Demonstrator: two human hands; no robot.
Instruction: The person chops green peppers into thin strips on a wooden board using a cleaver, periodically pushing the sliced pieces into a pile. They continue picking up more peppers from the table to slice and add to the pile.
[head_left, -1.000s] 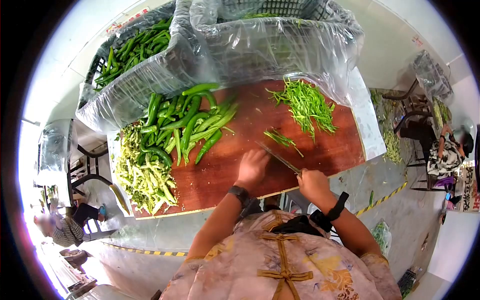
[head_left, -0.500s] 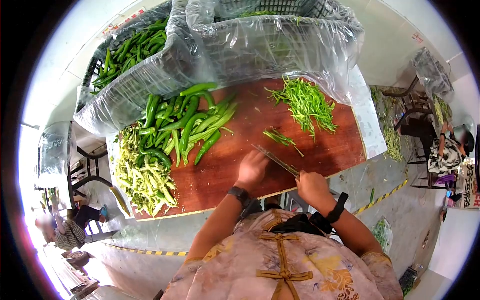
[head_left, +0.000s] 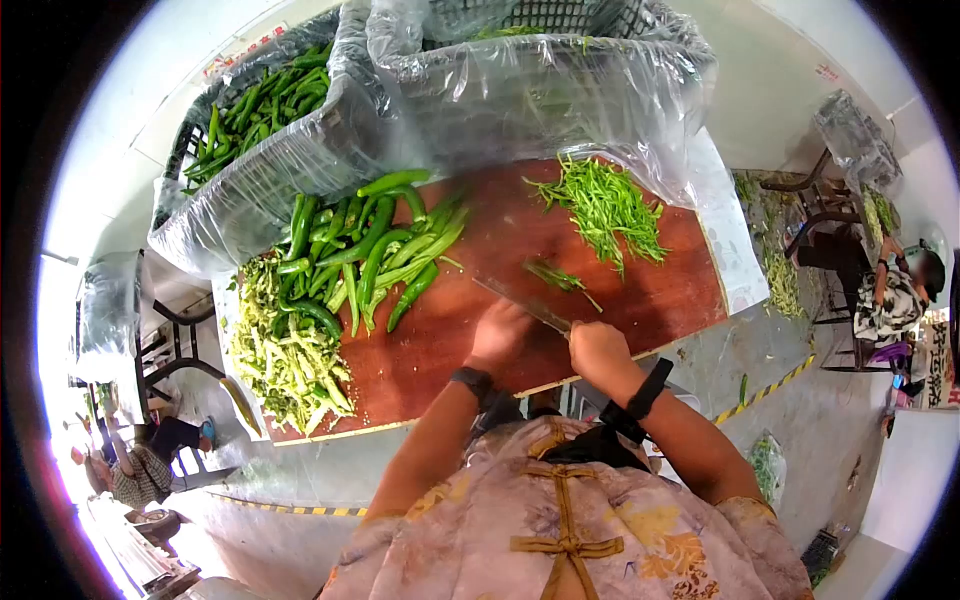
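My right hand is closed round the handle of a knife, whose blade points up and left over the red-brown board. Beside the blade's left end is my left hand, its fingers blurred, and whatever they press or hold cannot be made out. A few green shreds lie just beyond the knife. Farther back is a heap of thin green strips. Whole green peppers and halved ones are piled on the left, next to pale pepper cores.
Plastic-lined crates stand along the board's back edge; the left one holds green peppers. A person sits at far right, another person at far left. Chairs stand beyond the board's left side.
The knife and my right hand have shifted left, nearer my left hand. The blade now lies farther from the loose green shreds.
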